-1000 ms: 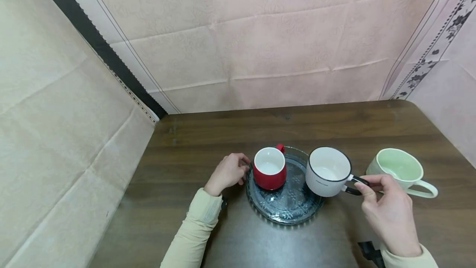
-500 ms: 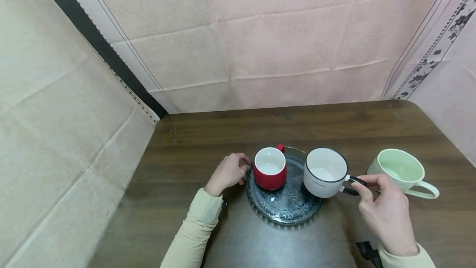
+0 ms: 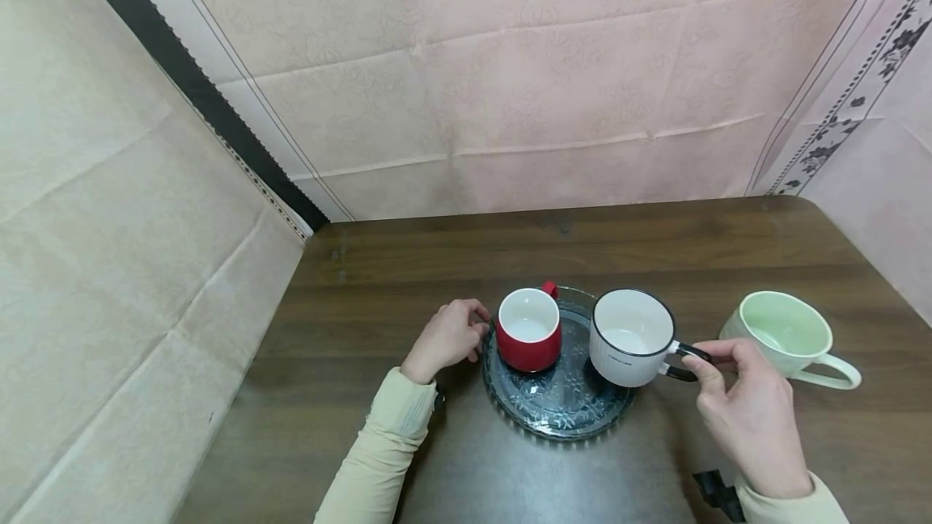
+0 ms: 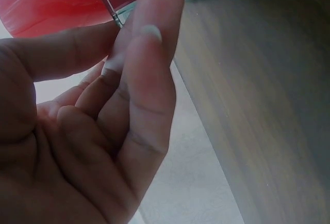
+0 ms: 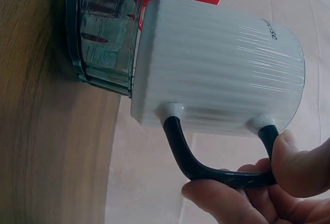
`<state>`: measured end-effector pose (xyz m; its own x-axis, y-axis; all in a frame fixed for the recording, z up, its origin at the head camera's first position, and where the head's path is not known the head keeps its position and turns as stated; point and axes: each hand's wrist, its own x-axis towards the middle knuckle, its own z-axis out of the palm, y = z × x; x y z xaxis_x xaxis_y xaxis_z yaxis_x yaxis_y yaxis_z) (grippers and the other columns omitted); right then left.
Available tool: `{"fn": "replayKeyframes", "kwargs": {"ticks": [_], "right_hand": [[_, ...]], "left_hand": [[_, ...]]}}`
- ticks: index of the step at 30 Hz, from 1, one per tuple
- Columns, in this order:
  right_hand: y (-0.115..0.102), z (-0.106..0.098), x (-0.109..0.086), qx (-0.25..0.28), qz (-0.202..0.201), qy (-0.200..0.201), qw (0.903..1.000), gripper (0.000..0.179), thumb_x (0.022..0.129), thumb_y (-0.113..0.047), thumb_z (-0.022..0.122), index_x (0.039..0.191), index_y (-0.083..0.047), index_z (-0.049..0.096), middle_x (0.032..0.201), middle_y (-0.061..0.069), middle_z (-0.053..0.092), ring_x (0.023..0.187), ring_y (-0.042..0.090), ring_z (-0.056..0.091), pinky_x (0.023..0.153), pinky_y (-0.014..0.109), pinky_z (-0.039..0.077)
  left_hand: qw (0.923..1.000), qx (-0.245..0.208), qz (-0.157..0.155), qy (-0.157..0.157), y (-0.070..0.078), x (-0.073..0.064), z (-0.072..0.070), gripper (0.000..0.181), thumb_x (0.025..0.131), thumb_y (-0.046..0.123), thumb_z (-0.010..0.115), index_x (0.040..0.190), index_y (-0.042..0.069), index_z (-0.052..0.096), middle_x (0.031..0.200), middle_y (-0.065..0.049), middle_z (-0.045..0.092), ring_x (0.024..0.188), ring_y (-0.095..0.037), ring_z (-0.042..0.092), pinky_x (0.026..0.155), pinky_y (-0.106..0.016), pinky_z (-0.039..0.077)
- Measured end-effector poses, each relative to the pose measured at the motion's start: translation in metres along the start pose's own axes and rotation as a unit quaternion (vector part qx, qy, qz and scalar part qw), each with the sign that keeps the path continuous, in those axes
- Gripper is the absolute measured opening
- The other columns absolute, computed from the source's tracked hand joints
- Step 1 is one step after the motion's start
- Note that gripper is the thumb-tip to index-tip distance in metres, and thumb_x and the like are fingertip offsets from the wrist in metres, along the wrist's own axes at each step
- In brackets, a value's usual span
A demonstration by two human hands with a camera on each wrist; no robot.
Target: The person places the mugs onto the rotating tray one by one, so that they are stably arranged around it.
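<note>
My right hand (image 3: 753, 415) pinches the black handle (image 5: 206, 172) of a white mug (image 3: 629, 350) with a dark rim. The mug is upright at the right side of a round, dark, clear glass tray (image 3: 564, 415); in the right wrist view its base is level with the tray's top edge, and I cannot tell whether it touches. A red mug (image 3: 527, 350), white inside, stands on the tray's left part. My left hand (image 3: 447, 338) holds the tray's left edge between thumb and curled fingers (image 4: 149, 79), close by the red mug.
A pale green mug (image 3: 782, 330) stands on the wooden table (image 3: 393, 257), just right of my right hand, handle pointing right. Light patterned cloth (image 3: 510, 103) hangs behind the table and at both sides. A black strap (image 3: 717, 496) hangs at my right wrist.
My right hand has moved slightly left, carrying the white mug further over the glass tray. The left hand, the tray and the red mug have stayed in place.
</note>
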<state>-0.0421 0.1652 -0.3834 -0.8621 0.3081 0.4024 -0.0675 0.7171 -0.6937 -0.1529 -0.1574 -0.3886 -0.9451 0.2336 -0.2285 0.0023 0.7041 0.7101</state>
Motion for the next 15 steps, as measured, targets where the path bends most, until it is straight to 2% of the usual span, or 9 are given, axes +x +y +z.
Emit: {"fn": "replayKeyframes", "kwargs": {"ticks": [15], "right_hand": [[-0.0019, 0.0011, 0.0005, -0.002, -0.014, 0.001, 0.9999, 0.015, 0.081, -0.003, 0.076, 0.093, -0.005, 0.067, 0.087, 0.009, 0.067, 0.067, -0.005, 0.046, 0.059, 0.021, 0.034]], "left_hand": [[1.0000, 0.006, -0.001, 0.001, -0.0004, 0.0009, 0.0004, 0.017, 0.094, 0.005, 0.059, 0.110, 0.003, 0.064, 0.077, -0.008, 0.063, 0.057, -0.023, 0.063, 0.055, -0.031, 0.053]]}}
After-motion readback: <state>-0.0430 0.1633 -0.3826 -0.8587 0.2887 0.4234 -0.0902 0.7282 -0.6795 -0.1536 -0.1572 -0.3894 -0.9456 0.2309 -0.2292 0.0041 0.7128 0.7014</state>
